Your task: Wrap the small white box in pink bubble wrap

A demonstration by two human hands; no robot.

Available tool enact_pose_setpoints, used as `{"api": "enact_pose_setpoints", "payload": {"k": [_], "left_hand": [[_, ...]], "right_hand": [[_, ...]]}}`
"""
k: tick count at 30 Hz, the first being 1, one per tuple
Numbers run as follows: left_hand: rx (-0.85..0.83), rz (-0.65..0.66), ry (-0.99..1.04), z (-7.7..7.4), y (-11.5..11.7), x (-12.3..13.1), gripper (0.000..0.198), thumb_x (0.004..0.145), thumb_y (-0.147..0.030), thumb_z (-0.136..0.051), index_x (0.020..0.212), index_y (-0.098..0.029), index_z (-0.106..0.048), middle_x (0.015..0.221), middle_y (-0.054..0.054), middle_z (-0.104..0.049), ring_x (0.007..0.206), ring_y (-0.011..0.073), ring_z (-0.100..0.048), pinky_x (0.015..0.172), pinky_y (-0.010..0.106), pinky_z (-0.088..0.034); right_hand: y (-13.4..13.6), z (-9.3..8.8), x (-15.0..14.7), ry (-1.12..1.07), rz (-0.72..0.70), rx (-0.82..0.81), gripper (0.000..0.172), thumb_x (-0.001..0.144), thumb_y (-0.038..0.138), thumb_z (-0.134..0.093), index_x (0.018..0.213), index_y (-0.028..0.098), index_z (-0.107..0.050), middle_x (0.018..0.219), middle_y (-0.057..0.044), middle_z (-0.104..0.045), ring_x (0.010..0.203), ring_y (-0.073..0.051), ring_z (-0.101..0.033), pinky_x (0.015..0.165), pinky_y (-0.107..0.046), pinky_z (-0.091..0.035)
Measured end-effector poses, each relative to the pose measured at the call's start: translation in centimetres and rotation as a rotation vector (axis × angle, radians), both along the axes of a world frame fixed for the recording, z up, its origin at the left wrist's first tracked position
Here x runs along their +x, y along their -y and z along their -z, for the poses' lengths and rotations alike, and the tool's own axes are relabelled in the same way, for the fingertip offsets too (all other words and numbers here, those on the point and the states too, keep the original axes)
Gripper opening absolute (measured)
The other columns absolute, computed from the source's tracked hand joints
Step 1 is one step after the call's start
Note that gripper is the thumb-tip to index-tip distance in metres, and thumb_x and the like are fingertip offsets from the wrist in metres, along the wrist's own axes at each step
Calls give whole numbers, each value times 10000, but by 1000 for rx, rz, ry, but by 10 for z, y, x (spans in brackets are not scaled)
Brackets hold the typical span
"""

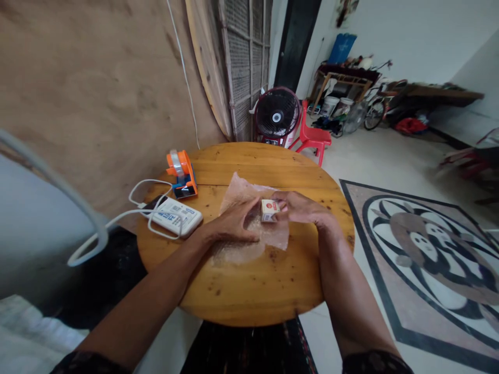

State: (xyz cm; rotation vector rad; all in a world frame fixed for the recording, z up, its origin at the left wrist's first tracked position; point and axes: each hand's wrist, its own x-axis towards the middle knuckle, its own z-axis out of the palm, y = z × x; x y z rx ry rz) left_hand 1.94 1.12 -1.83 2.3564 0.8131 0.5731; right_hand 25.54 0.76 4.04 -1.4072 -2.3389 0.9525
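A small white box (pixel 268 210) with a red mark is held in the fingers of my right hand (pixel 298 206), just over the middle of the round wooden table. Beneath it a sheet of clear bubble wrap (pixel 273 240) lies spread out with a ragged far edge. My left hand (pixel 235 222) rests on the left part of the wrap, thumb and fingers apart in a wide curve that faces the box. The fingertips of my right hand are partly hidden behind the box.
An orange tape dispenser (pixel 184 174) stands at the table's (pixel 249 306) far left. Nearer lies a white power bank (pixel 177 217) with looped white cables. Beyond the table are a floor fan (pixel 277 115) and a red plastic chair (pixel 314 134).
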Motion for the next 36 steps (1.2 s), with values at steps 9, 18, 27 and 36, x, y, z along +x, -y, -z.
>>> {"api": "enact_pose_setpoints", "payload": {"k": [9, 18, 27, 36], "left_hand": [[9, 1, -137, 2, 1, -2, 1090, 651, -521, -757, 1525, -144, -225, 1575, 185, -266, 1430, 387, -278, 1175, 519, -229], [45, 38, -108, 4, -1, -2, 1063, 641, -508, -756, 1508, -129, -272, 1538, 187, -339, 1398, 371, -339, 1160, 504, -258], [117, 95, -33, 6, -2, 3, 768, 686, -422, -712, 1378, -209, -455, 1426, 108, -496, 1322, 336, -441, 1118, 482, -328], [121, 69, -79, 11, -5, 0, 1014, 644, -542, -749, 1473, -149, -316, 1559, 187, -303, 1436, 378, -272, 1180, 526, -214]], "right_hand": [[10, -9, 48, 195, 276, 112, 315, 721, 300, -679, 1010, 176, -654, 939, -39, -700, 848, -198, -639, 731, -267, -460], [50, -4, 49, 265, 547, 432, 457, 769, 286, -696, 1200, 159, -611, 1297, -158, -603, 1195, -318, -564, 998, -462, -440], [71, -5, -57, -150, -104, 335, 263, 903, 119, -450, 1042, 213, -652, 1088, -49, -687, 1073, -182, -618, 966, -347, -467], [4, 44, -47, 222, 122, 492, 407, 970, 236, -347, 1292, 80, -542, 1351, -184, -562, 1306, -257, -472, 1128, -423, -333]]}}
